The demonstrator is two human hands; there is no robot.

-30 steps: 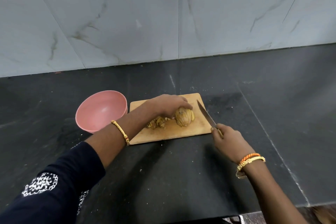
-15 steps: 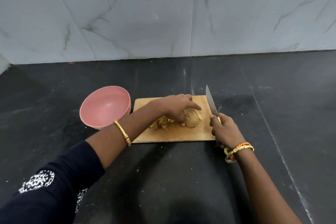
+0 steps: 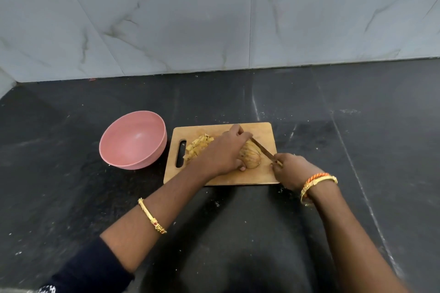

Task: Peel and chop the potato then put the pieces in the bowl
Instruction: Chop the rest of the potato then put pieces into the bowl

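A sliced potato [image 3: 250, 157] lies on the wooden cutting board [image 3: 258, 177]. My left hand [image 3: 223, 150] curls over it from the left and holds it down. My right hand [image 3: 291, 169] grips the handle of a knife [image 3: 262, 148], whose blade lies low across the potato's far right side, tip under my left fingers. A heap of chopped potato pieces [image 3: 197, 147] sits on the board's left part, near its handle slot. The pink bowl [image 3: 133, 143] stands empty just left of the board.
The board and bowl rest on a dark stone counter [image 3: 333, 197] flecked with small crumbs. A marble-tiled wall [image 3: 214, 19] rises at the back. The counter's left end meets a side wall.
The knife, held upright above the board before, has come down onto the potato. My left hand stays on the potato. The view has tilted lower and closer.
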